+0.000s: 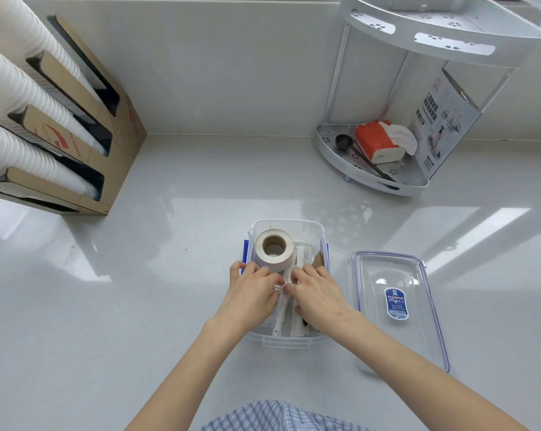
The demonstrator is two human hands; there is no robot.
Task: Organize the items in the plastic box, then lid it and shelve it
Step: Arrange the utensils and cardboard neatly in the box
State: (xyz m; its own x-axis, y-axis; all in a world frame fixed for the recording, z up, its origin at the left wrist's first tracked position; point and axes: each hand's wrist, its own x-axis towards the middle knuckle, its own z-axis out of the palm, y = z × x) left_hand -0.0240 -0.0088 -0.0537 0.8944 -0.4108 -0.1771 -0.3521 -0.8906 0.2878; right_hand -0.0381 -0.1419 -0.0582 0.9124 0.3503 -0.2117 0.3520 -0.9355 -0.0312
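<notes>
Plastic box [289, 343]: clear, lidless, on the grey surface [169, 290] straight ahead of the person; long axis runs away from the body.
Contents: tape roll [274, 250] lying flat at the far left end; slim white packets [286, 318] lengthwise along the middle; brown card piece [320, 259] against the right wall.
Left hand [252, 293]: palm down over the box's near-left half, fingers [263, 272] curled onto the packets just short of the roll.
Right hand [317, 295]: palm down over the near-right half, fingers [302, 272] bent onto the same packets; fingertips of both hands nearly meet at centre.
Grip: both look pressed or pinched on the packets, but a closed hold cannot be told for sure.
Step, as judged: still sorting; packets being squared along the long axis.
Lid [396, 306]: flat on the surface just right of the box, parallel to it, nearer the right hand.
Shelf rack [372, 175]: far right, well apart; lower tier holds a tissue pack [375, 141] and black scoop [344, 140].
Cup dispenser [61, 119]: far left, clear of the work.
Obstruction: nothing between box and lid; the lower tier looks crowded for shelving.
</notes>
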